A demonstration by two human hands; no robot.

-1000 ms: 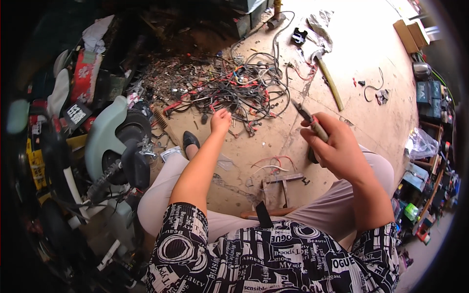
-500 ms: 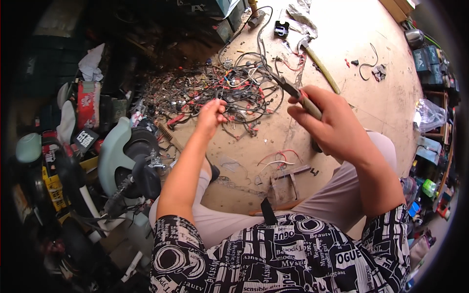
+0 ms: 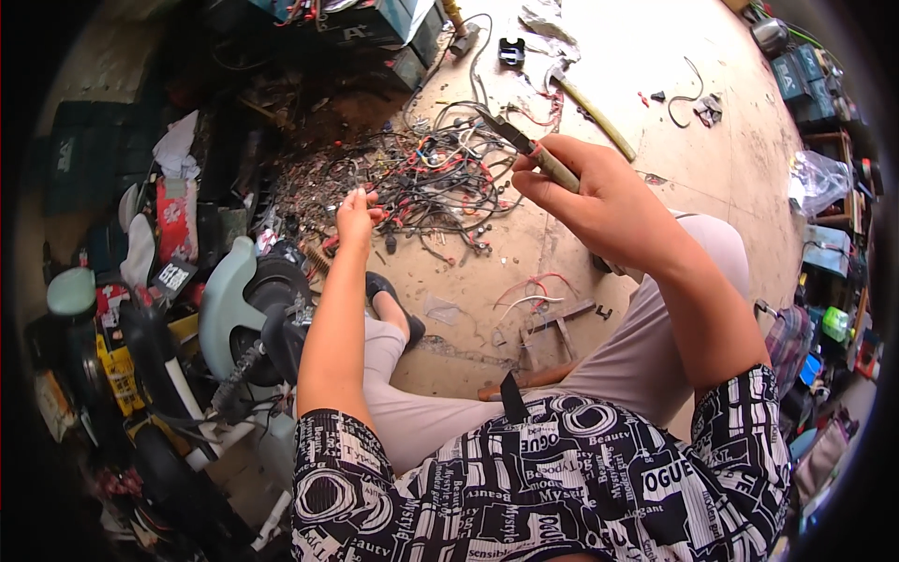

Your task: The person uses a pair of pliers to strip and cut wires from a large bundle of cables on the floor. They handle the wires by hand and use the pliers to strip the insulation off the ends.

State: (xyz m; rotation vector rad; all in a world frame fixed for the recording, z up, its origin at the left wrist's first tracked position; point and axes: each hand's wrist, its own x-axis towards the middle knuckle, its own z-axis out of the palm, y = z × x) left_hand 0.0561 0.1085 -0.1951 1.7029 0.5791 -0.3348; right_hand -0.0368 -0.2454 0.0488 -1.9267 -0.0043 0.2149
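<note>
Head view: tangled black-red wires [image 3: 426,178], left hand [image 3: 356,211] touching.

My left arm runs straight out from the short patterned sleeve, forearm bare, elbow near locked, wrist level. Left hand [image 3: 357,208] sits at the near edge of the wire tangle [image 3: 426,173], fingers bunched together in a pinch, thumb pressed to fingertips, knuckles up. My right arm bends at the elbow, forearm rising over my right knee. Right hand [image 3: 599,199] is raised on the right of the tangle and closer to me than it, fingers curled tight round a tool handle [image 3: 552,169], thumb on top, back of hand facing up.
</note>
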